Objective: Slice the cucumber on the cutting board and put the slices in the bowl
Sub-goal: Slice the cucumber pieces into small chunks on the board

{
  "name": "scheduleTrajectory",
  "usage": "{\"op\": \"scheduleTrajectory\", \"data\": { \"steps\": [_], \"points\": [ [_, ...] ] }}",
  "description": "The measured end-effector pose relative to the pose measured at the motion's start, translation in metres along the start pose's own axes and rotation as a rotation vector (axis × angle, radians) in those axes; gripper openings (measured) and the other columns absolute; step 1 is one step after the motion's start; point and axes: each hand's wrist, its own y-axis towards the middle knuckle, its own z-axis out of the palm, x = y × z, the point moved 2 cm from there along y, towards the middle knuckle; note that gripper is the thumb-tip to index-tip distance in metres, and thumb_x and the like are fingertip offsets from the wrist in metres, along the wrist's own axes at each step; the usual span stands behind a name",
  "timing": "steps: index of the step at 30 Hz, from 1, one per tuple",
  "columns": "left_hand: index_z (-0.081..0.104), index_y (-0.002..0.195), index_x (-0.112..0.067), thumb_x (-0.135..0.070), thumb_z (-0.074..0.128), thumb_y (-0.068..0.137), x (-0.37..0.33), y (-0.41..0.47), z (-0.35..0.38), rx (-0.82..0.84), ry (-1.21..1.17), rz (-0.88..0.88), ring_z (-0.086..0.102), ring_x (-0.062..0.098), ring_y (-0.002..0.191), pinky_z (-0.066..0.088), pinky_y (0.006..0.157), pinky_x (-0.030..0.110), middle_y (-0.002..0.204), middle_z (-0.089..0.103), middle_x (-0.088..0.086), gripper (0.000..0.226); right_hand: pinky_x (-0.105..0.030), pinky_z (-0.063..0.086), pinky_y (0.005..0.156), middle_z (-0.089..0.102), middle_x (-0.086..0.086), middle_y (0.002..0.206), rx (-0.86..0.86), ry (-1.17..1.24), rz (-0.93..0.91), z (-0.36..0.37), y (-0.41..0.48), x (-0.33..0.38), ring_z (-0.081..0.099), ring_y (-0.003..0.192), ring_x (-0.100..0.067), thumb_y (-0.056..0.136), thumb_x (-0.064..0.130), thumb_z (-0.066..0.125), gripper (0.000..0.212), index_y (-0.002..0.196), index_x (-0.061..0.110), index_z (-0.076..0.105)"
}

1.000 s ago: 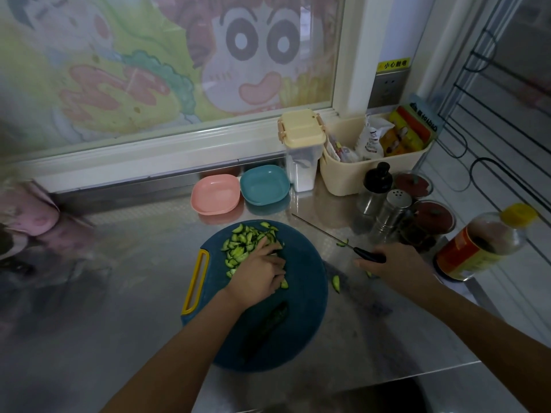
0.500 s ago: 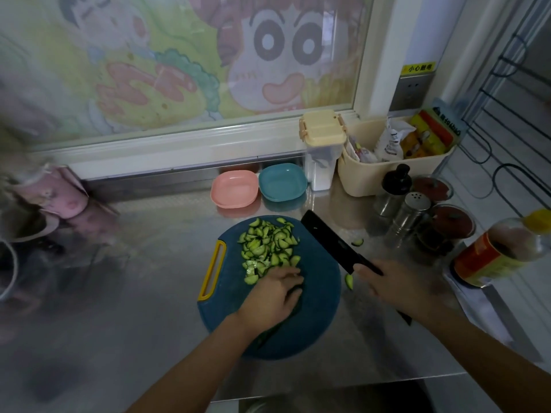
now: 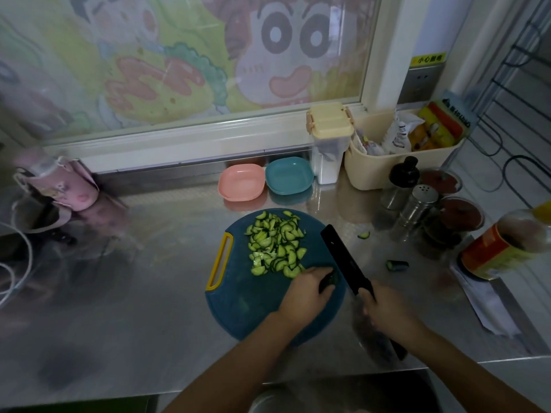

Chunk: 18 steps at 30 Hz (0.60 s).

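A round dark-blue cutting board (image 3: 253, 305) with a yellow handle lies on the steel counter. A heap of half-moon cucumber slices (image 3: 275, 244) covers its far half. My left hand (image 3: 307, 295) grips a dark uncut cucumber piece (image 3: 329, 281) at the board's right side. My right hand (image 3: 387, 311) holds a black knife (image 3: 343, 257), its blade lying over the board's right edge just beside the cucumber piece. A pink bowl (image 3: 241, 181) and a teal bowl (image 3: 289, 175) stand empty behind the board.
Two cucumber bits (image 3: 396, 265) lie loose on the counter right of the board. Shakers (image 3: 414, 208), jars, an oil bottle (image 3: 504, 245) and a cream basket (image 3: 402, 156) crowd the right side. A pink bottle (image 3: 59, 181) lies at far left.
My left hand left the slice heap, slid to the board's near right and took hold of the uncut piece. My right hand picked up the knife and brought it over the board's right edge.
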Motion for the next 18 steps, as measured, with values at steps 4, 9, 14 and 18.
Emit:
{"op": "scheduleTrajectory", "data": {
  "steps": [4,9,14,18],
  "points": [
    [0.053,0.131,-0.005,-0.012,0.053,0.092,0.003,-0.006,0.020,0.029,-0.028,0.060,0.047,0.022,0.124,0.027,0.105,0.015,0.134,0.053,0.009,0.039,-0.028,0.039,0.060,0.059,-0.007,0.083,-0.009,-0.019,-0.009,0.000,0.000,0.000,0.059,0.075,-0.022,0.100,0.027,0.035,0.022,0.091,0.012,0.049],
    [0.050,0.134,-0.008,-0.029,0.037,0.099,0.020,-0.014,0.020,-0.128,0.034,0.027,0.045,0.018,0.127,0.022,0.109,0.017,0.139,0.048,0.004,0.043,-0.027,0.036,0.059,0.058,-0.006,0.086,-0.012,-0.070,-0.020,0.002,-0.002,0.002,0.057,0.078,-0.021,0.100,0.028,0.034,0.027,0.106,0.009,0.052],
    [0.053,0.130,-0.004,-0.008,0.053,0.093,0.021,-0.002,0.012,-0.240,0.020,-0.118,0.049,0.023,0.123,0.025,0.104,0.017,0.133,0.053,0.011,0.037,-0.026,0.037,0.063,0.063,-0.011,0.097,-0.027,-0.091,-0.028,0.001,-0.001,0.003,0.061,0.087,-0.025,0.100,0.028,0.034,0.029,0.112,0.007,0.051],
    [0.056,0.126,-0.003,-0.006,0.056,0.091,0.014,0.008,0.020,-0.191,-0.016,-0.051,0.054,0.023,0.114,0.029,0.100,0.013,0.125,0.058,0.011,0.035,-0.027,0.035,0.061,0.059,-0.007,0.089,-0.049,-0.096,-0.050,-0.001,0.000,0.003,0.060,0.085,-0.025,0.101,0.028,0.033,0.029,0.112,0.008,0.051]
  ]
}}
